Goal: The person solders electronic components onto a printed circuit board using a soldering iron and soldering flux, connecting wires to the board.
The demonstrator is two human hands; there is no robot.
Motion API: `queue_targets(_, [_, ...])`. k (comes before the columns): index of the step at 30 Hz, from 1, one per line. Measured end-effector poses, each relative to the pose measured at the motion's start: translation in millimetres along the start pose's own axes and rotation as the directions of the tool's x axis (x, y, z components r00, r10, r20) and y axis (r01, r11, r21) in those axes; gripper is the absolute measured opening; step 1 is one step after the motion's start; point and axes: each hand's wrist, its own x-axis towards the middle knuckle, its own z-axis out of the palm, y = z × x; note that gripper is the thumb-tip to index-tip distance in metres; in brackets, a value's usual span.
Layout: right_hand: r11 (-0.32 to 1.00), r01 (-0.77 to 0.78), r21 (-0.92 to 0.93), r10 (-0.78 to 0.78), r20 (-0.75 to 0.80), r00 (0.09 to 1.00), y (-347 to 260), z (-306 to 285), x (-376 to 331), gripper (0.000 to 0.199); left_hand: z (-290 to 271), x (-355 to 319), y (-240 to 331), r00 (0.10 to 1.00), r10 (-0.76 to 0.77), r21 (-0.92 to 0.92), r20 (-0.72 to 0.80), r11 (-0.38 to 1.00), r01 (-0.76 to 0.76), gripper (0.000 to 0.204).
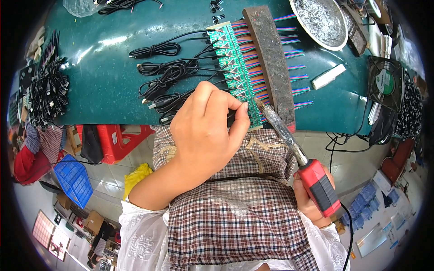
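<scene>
My right hand grips the red and black handle of a soldering iron. Its long metal shaft slants up and left, with the tip at the right edge of a strip of green circuit boards, near the strip's lower end. My left hand is closed in a pinch at the left side of that strip, close to the iron's tip; what lies between the fingertips is hidden. Coiled black cables run to the boards from the left. A dark bar lies across the coloured ribbon wires right of the boards.
A shallow dish of silvery material stands at the back right of the green table. Nearby are a white block and a black fan. Bundled cables lie at the left. A red stool and blue crate stand below.
</scene>
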Motion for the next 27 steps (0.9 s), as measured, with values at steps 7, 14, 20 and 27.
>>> queue_targets(7, [0.999,0.015,0.043,-0.017,0.048,0.999,3,-1,3,0.015,6,-2,1,0.999,-0.009,0.032,-0.037,0.999,0.01,0.026])
queue_targets(14, [0.997,0.025,0.068,-0.029,0.052,0.998,6,0,3,0.016,10,-4,1,0.998,-0.007,0.036,-0.065,0.999,0.009,0.027])
queue_targets(20, [0.995,0.046,0.089,-0.052,0.064,0.997,9,0,4,0.02,10,-4,2,0.998,-0.026,0.025,-0.057,0.999,0.027,0.027])
queue_targets(27, [0.986,0.106,0.126,-0.112,0.049,0.992,14,3,6,0.022,9,-3,4,0.998,-0.041,-0.005,-0.04,0.999,0.041,0.027])
